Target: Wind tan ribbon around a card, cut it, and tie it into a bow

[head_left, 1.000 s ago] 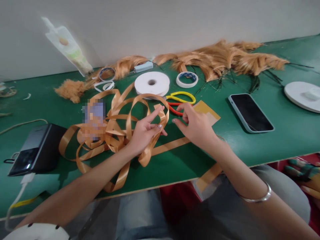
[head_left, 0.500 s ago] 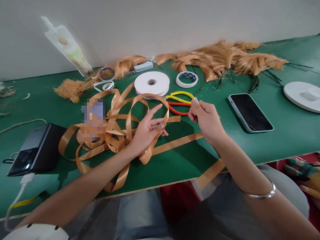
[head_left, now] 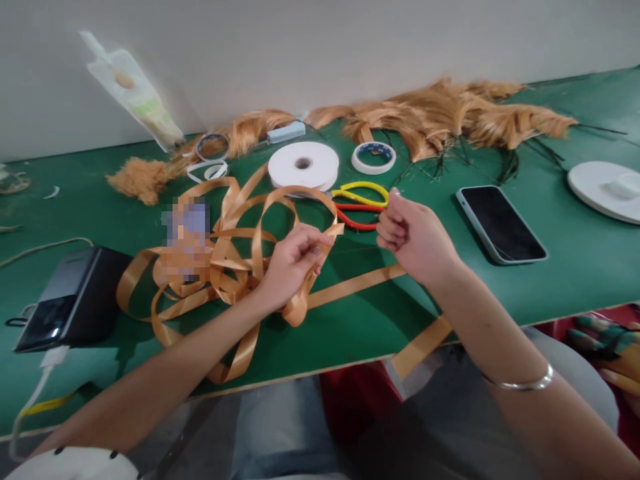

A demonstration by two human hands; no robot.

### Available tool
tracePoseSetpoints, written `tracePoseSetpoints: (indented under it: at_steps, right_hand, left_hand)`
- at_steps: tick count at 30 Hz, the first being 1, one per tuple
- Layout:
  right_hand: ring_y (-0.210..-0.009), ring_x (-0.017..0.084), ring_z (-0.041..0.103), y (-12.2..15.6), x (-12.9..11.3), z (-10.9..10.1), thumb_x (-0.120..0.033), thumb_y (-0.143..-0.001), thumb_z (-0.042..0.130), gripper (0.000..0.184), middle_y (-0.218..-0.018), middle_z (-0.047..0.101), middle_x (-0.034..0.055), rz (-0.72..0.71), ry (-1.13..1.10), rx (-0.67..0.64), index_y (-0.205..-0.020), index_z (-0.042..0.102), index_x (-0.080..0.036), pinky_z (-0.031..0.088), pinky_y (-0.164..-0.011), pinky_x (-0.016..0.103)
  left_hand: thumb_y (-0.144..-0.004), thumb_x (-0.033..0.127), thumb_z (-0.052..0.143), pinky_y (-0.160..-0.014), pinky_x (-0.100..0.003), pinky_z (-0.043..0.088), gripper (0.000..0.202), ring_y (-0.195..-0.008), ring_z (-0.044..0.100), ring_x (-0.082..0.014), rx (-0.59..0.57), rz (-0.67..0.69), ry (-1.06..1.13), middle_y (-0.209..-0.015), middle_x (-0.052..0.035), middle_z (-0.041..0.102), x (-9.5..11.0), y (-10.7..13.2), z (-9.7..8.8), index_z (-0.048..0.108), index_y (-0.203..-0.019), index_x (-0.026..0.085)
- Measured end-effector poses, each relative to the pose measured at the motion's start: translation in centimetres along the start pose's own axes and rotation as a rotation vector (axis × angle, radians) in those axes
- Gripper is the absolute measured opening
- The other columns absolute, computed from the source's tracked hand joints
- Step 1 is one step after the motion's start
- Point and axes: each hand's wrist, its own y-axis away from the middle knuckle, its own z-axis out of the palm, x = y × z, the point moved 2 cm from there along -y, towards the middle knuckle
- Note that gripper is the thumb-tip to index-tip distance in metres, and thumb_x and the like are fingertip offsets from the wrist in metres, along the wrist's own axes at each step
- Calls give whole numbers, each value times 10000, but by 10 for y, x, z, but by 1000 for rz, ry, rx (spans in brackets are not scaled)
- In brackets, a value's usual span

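Pinches a bunched fold of tan ribbon (head_left: 299, 305) in the left hand (head_left: 294, 263) at the centre of the frame, thumb against fingers, with a short free end poking out past the fingertips. Holds the right hand (head_left: 420, 233) apart from the left, right of centre, fingers curled in toward the palm and thumb raised; cannot tell about anything gripped inside, though with a faint fine thread (head_left: 353, 251) showing in the gap between the hands. Has the rest of the ribbon in loose loops across the centre-left of the frame, with one flat strip running rightward over the green surface (head_left: 345, 337) toward the right wrist. Leaves the scissors (head_left: 359, 208) lying handles-out close beside the right fingers, contact unclear, with the white spool (head_left: 320, 163) and tape roll (head_left: 374, 169) higher in the frame. Seems to be at the stage of steadying the fold and drawing the thread away from it, judging by the spread of the hands. Calls next, most likely, for a firm left pinch against slipping and a light, even right-hand pull, clear of the scissors.
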Motion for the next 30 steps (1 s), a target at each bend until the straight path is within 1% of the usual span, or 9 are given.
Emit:
tracePoseSetpoints:
  at_steps: [3,6,8,11,14,18,22,25,30]
  right_hand:
    - [-477,88,305,6,0,5,-370,-759,641,311,-526,334,-60,-223,516,5,-640,405,-206,241,-483,241]
    - [-625,148,467,9,4,9,-250,-713,690,196,-670,533,3,-370,1010,-71,-833,551,-182,300,-571,262]
    - [-731,192,517,8,9,10,-247,-747,661,182,-761,597,52,-438,1166,-128,-895,590,-167,338,-645,289]
    - [-735,198,510,6,12,10,-262,-790,617,103,-711,597,61,-478,1255,-157,-789,612,-159,340,-684,306]
    - [-588,140,413,8,9,13,-317,-832,557,293,-556,475,16,-410,1185,-69,-586,505,-167,287,-585,280]
    - [-477,80,237,13,3,18,-361,-891,439,439,-486,249,-46,-272,749,-31,-516,289,-187,194,-486,255]
    - [-467,72,306,15,6,24,-433,-910,383,464,-488,337,-39,-150,307,-143,-521,327,-187,223,-462,237]
    - [-466,70,364,16,9,29,-501,-880,427,483,-482,390,-37,-86,63,-196,-525,325,-190,265,-463,223]
    - [-468,67,412,20,5,35,-477,-885,432,472,-493,413,-36,-85,23,-234,-526,325,-190,307,-478,218]
  left_hand:
    - [-802,125,517,-515,-233,425,130,-553,508,-69,-4,19,-18,-778,-3,523,-3,0,-2,618,-743,182]
    - [-785,78,489,-574,-245,414,190,-625,520,-100,10,41,-72,-712,-4,565,-4,0,-4,626,-707,184]
    - [-759,48,480,-625,-249,417,216,-668,534,-112,9,38,-113,-687,-1,593,-3,0,-4,627,-671,181]
    - [-739,30,467,-671,-248,429,231,-683,549,-112,-22,7,-128,-681,3,614,-1,0,-4,631,-660,174]
    - [-761,56,481,-694,-248,451,191,-708,561,-114,-59,-26,-82,-705,0,601,1,1,-2,633,-745,170]
    - [-795,188,553,-695,-253,484,112,-789,560,-131,-131,-64,-71,-828,-21,557,4,3,4,587,-901,173]
    - [-803,281,574,-679,-234,467,118,-766,540,-121,-167,-61,-156,-815,-15,534,9,4,9,521,-805,176]
    - [-836,452,499,-617,-242,441,304,-667,512,-123,-215,-88,-211,-704,-10,525,10,3,10,505,-714,173]
    - [-838,649,277,-657,-277,440,600,-676,527,-145,-298,-83,-63,-727,-64,580,5,2,6,588,-699,155]
